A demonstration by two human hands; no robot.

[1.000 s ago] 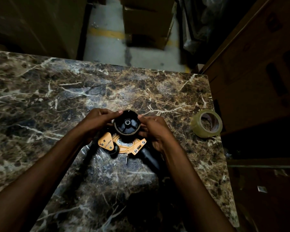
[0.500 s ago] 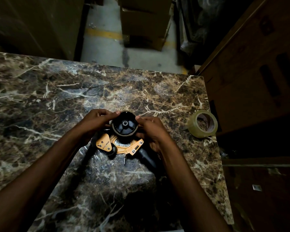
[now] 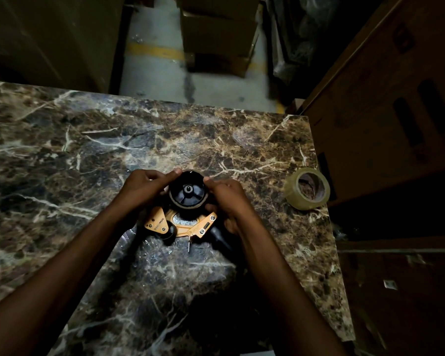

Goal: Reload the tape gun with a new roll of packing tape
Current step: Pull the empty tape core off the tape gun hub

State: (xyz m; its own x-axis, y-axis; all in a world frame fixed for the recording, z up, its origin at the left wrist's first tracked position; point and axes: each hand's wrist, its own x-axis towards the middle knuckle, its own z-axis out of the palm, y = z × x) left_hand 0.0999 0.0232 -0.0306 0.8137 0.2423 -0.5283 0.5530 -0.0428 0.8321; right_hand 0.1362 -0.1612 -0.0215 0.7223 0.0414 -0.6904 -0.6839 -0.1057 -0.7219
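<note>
here one tape gun (image 3: 184,222) lies flat near the middle of the table (image 3: 62,155), its round black spool hub (image 3: 188,192) facing up over an orange metal frame. the left hand (image 3: 144,187) and right hand (image 3: 225,197) each pinch the hub's rim from opposite sides. one roll of clear tape (image 3: 306,188) sits well apart by the table's right edge. the table is glossy brown veined marble; cardboard boxes (image 3: 216,34) stand on a concrete floor beyond.

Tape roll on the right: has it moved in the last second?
No. The tape roll sits at the same spot by the marble table's right edge; only the camera has shifted slightly.
</note>
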